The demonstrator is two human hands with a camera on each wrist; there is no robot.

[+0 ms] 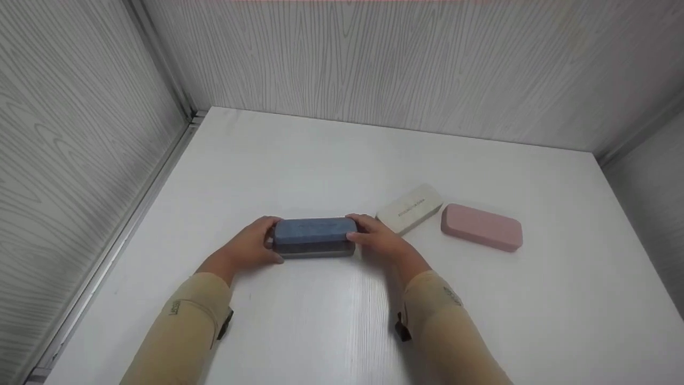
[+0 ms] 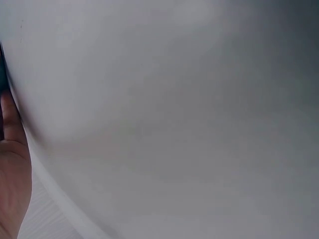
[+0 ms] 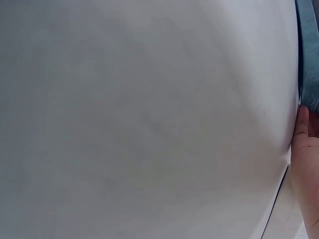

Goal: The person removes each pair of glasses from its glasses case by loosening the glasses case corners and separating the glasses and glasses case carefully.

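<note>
Both hands hold a blue glasses case (image 1: 315,231), one at each end, over the white table in the head view. At its left end is my left hand (image 1: 251,243), thumb low at the near corner and fingers at the far corner. My right hand (image 1: 380,238) grips the right end, with the thumb on the front edge of the blue top and the fingers behind. Below the blue top shows a darker front band. In the right wrist view the blue case (image 3: 310,59) appears at the right edge, beside the fingers. Only a sliver shows in the left wrist view.
Just right of my right hand lies a white box (image 1: 410,208) with small lettering, set at an angle. A pink glasses case (image 1: 482,227) rests farther right. Grey wood-grain panels (image 1: 374,64) stand behind and at both sides of the white table (image 1: 299,160).
</note>
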